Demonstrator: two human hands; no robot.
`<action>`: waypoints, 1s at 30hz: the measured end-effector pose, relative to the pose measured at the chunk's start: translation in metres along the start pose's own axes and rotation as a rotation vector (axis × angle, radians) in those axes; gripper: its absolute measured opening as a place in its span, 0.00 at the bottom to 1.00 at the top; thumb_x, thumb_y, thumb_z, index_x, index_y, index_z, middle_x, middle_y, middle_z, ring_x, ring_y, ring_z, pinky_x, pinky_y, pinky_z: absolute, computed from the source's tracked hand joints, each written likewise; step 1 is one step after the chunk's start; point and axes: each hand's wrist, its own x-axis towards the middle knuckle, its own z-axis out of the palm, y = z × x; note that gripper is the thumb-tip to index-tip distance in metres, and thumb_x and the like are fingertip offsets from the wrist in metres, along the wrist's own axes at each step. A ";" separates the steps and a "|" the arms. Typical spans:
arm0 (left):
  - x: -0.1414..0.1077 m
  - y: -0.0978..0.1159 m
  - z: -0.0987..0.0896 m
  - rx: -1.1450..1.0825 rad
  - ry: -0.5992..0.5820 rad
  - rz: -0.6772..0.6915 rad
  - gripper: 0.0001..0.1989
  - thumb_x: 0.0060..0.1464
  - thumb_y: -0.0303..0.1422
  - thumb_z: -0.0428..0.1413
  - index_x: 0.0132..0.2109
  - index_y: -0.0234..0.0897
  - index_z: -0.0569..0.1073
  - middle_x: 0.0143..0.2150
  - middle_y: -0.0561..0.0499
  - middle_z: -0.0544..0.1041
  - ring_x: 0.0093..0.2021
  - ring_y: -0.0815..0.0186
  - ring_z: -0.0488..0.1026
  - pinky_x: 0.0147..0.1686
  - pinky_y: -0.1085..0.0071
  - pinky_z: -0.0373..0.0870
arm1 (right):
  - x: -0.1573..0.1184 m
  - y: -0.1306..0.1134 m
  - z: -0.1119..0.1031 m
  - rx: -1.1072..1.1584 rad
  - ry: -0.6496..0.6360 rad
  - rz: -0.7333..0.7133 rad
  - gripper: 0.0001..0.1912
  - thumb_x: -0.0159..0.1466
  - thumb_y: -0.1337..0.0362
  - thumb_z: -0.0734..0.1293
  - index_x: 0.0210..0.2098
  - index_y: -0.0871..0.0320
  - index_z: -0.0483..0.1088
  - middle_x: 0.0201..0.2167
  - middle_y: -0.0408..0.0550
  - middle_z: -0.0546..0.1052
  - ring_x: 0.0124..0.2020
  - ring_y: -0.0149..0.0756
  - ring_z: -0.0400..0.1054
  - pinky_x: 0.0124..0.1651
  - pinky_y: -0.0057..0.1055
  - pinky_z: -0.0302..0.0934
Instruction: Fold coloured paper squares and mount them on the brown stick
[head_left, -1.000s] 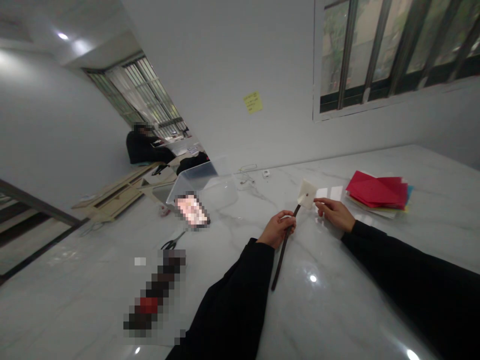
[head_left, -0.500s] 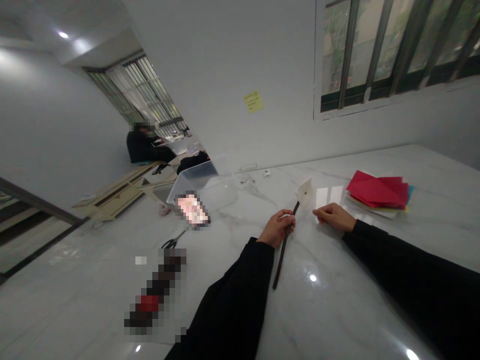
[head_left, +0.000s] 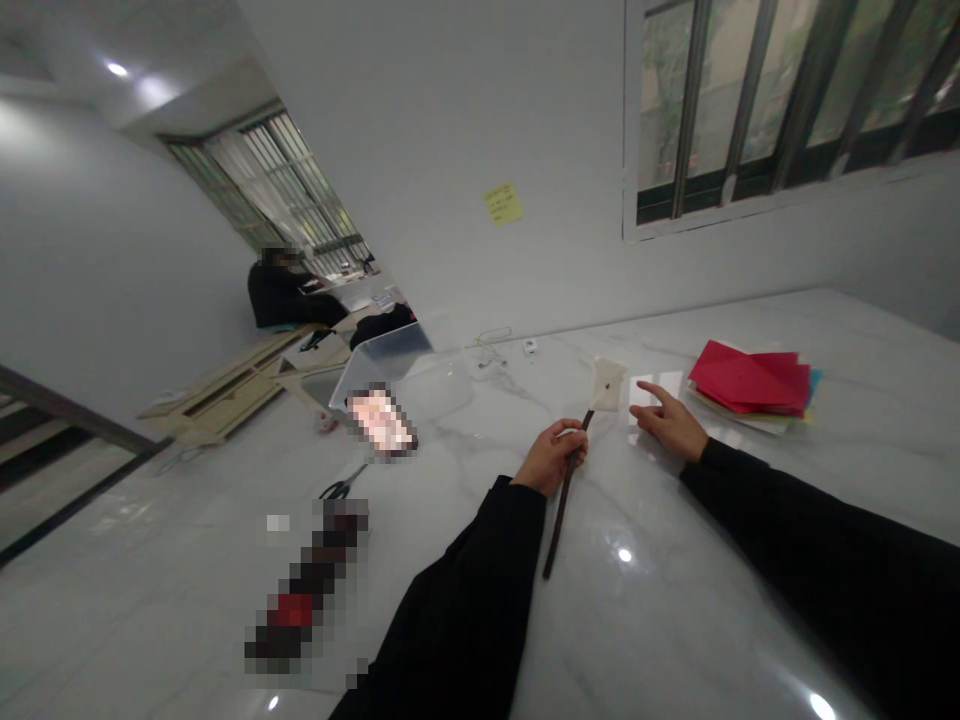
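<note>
My left hand (head_left: 553, 456) is closed around the upper part of a thin dark stick (head_left: 562, 517), which slants down toward me. At the stick's top end is a pale paper pinwheel-like piece (head_left: 608, 384) with a small dark dot at its middle. To the right of it, my right hand (head_left: 670, 420) is held apart from the paper, index finger stretched out and nothing visible in it. A stack of red paper (head_left: 752, 378), with yellow, white and blue sheets under it, lies beyond my right hand.
Scissors (head_left: 337, 488) and a pixelated dark and red object (head_left: 311, 590) lie at the left, near a pixelated pink item (head_left: 382, 420) and a clear plastic box (head_left: 391, 350). A white marble table (head_left: 450, 520) meets the wall. A person sits far left.
The fingers of my right hand have spread, with the index finger now extended. The pale paper piece has turned and shows more squarely. My left hand still grips the stick.
</note>
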 end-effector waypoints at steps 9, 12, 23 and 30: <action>0.000 -0.001 -0.001 -0.002 -0.016 0.005 0.24 0.41 0.38 0.67 0.42 0.35 0.67 0.27 0.54 0.72 0.25 0.75 0.66 0.27 0.76 0.59 | -0.008 -0.016 0.000 -0.113 -0.480 -0.029 0.34 0.62 0.38 0.56 0.19 0.61 0.71 0.12 0.41 0.61 0.17 0.27 0.53 0.23 0.28 0.46; 0.000 -0.001 -0.001 -0.009 -0.009 0.003 0.24 0.41 0.38 0.67 0.42 0.35 0.67 0.27 0.54 0.71 0.25 0.75 0.66 0.28 0.76 0.59 | -0.006 -0.012 0.002 -0.080 -0.338 -0.056 0.29 0.62 0.39 0.58 0.24 0.60 0.70 0.15 0.40 0.63 0.18 0.28 0.54 0.23 0.27 0.47; 0.001 -0.003 -0.002 -0.012 -0.005 -0.007 0.24 0.40 0.38 0.68 0.41 0.35 0.67 0.28 0.54 0.72 0.24 0.75 0.66 0.27 0.76 0.60 | 0.000 -0.002 -0.001 0.102 -0.016 0.089 0.39 0.58 0.42 0.65 0.60 0.61 0.60 0.18 0.40 0.70 0.17 0.30 0.57 0.21 0.27 0.50; 0.004 -0.006 -0.003 -0.003 0.010 0.033 0.25 0.39 0.38 0.68 0.41 0.34 0.67 0.27 0.55 0.72 0.25 0.74 0.67 0.28 0.75 0.61 | -0.013 -0.022 0.003 0.021 -0.673 0.036 0.37 0.61 0.36 0.56 0.21 0.61 0.75 0.13 0.44 0.66 0.16 0.28 0.57 0.24 0.28 0.51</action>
